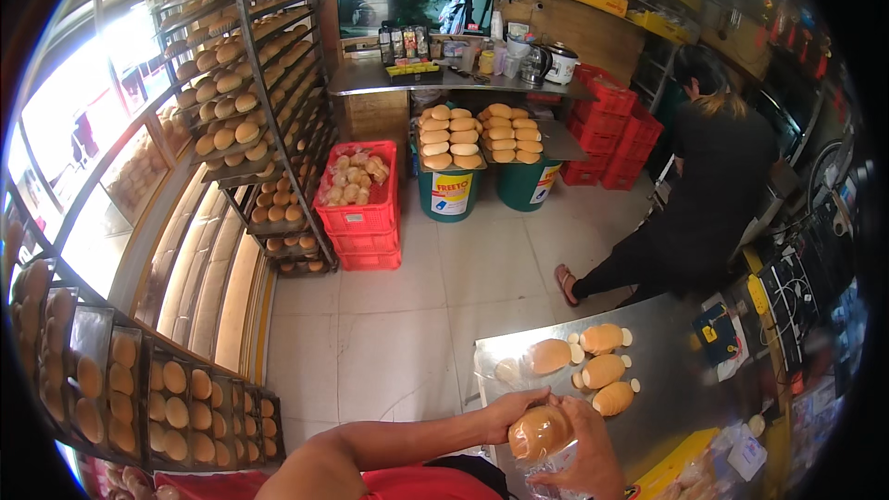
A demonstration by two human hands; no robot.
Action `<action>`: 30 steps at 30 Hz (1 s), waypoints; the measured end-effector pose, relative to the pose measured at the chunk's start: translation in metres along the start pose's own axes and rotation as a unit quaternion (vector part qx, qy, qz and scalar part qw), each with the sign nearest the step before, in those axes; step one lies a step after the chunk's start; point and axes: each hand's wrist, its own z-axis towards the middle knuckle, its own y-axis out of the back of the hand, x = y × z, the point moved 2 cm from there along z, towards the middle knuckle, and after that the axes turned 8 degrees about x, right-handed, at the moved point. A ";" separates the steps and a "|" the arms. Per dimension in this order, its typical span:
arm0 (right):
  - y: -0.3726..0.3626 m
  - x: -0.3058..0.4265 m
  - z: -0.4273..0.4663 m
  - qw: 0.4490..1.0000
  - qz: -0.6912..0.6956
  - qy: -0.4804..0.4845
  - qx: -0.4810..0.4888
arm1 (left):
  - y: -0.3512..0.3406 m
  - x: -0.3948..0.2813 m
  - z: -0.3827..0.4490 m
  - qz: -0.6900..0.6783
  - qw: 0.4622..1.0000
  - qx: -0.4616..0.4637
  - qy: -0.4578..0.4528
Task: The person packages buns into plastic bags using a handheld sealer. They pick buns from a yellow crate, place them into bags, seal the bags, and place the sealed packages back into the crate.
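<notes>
Low in the view, my left hand (515, 417) and my right hand (590, 441) hold a bread loaf in clear plastic (540, 434) between them, over the near edge of a steel table (653, 347). The left fingers are at its upper end, and the right hand wraps its right side. Loose plastic hangs under the loaf. Beyond my hands, several sliced loaves (603, 371) lie on the table with small round end pieces (635, 385) beside them. One more loaf (551, 356) lies to their left.
Bun racks (253, 62) stand at left, with stacked red crates (358, 219) beside them. Trays of loaves (450, 139) rest on green buckets (448, 194) ahead. A person in black (722, 173) bends at right. Plastic bags (746, 451) and a yellow crate (670, 469) are near my right side.
</notes>
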 end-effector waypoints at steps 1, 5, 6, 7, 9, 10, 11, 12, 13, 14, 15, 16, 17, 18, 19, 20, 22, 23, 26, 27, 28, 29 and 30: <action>-0.004 -0.003 -0.007 0.996 -0.066 0.049 -0.033 | -0.002 0.001 0.003 -0.029 0.999 0.016 0.008; -0.071 -0.029 -0.041 0.973 0.173 -0.142 -0.054 | -0.009 0.007 0.015 0.012 0.999 -0.003 -0.047; -0.091 -0.038 -0.051 0.917 0.319 -0.232 -0.053 | -0.011 0.006 0.015 0.088 0.991 -0.027 -0.094; -0.107 -0.045 -0.062 0.831 0.455 -0.315 -0.051 | -0.014 0.003 0.015 0.165 0.974 -0.018 -0.156; -0.121 -0.051 -0.074 0.725 0.605 -0.288 -0.160 | -0.021 -0.006 0.012 0.257 0.939 0.060 -0.220; -0.120 -0.053 -0.079 0.783 0.536 -0.284 -0.138 | -0.024 -0.012 0.010 0.277 0.926 0.091 -0.239; -0.113 -0.053 -0.082 0.836 0.461 -0.275 -0.114 | -0.027 -0.015 0.007 0.304 0.913 0.118 -0.247; -0.104 -0.053 -0.085 0.882 0.382 -0.263 -0.087 | -0.027 -0.020 0.007 0.264 0.929 0.088 -0.243; -0.096 -0.051 -0.085 0.919 0.299 -0.249 -0.058 | -0.027 -0.021 0.006 0.193 0.949 0.064 -0.240; -0.087 -0.048 -0.086 0.948 0.213 -0.235 -0.028 | -0.027 -0.019 0.006 0.119 0.970 0.004 -0.210; -0.082 -0.043 -0.084 0.967 0.127 -0.221 0.002 | -0.026 -0.017 0.005 0.051 0.979 -0.057 -0.189; -0.080 -0.038 -0.079 0.987 0.005 -0.153 0.038 | -0.027 -0.011 0.006 0.014 0.984 -0.080 -0.157; -0.079 -0.034 -0.075 0.992 -0.011 -0.127 -0.020 | -0.028 -0.007 0.006 0.057 0.987 -0.067 -0.134; -0.079 -0.031 -0.071 0.992 -0.027 -0.098 -0.079 | -0.028 -0.006 0.005 0.114 0.983 -0.056 -0.130; -0.082 -0.027 -0.067 0.987 -0.043 -0.067 -0.137 | -0.029 -0.001 0.006 0.172 0.979 -0.027 -0.107; -0.086 -0.033 -0.066 0.956 0.203 -0.163 -0.132 | -0.027 -0.007 0.003 0.339 0.926 0.029 -0.162; -0.097 -0.042 -0.070 0.783 0.487 -0.352 -0.162 | -0.023 -0.015 -0.002 0.405 0.885 0.132 -0.186; -0.102 -0.045 -0.072 0.701 0.540 -0.443 -0.141 | -0.021 -0.022 -0.004 0.447 0.854 0.178 -0.196; -0.089 -0.045 -0.073 0.919 0.202 -0.323 -0.099 | -0.016 -0.028 -0.003 0.216 0.969 0.098 -0.074; -0.087 -0.039 -0.069 0.979 -0.018 -0.185 -0.080 | -0.016 -0.027 -0.005 0.107 0.993 0.037 -0.010; -0.090 -0.037 -0.070 0.982 0.016 -0.167 -0.086 | -0.020 -0.024 -0.006 0.102 0.995 0.018 -0.004; -0.094 -0.035 -0.067 0.983 0.049 -0.151 -0.093 | -0.025 -0.021 -0.007 0.098 0.995 0.000 0.008; -0.100 -0.030 -0.066 0.980 0.081 -0.157 -0.095 | -0.028 -0.019 -0.009 0.102 0.995 -0.001 0.020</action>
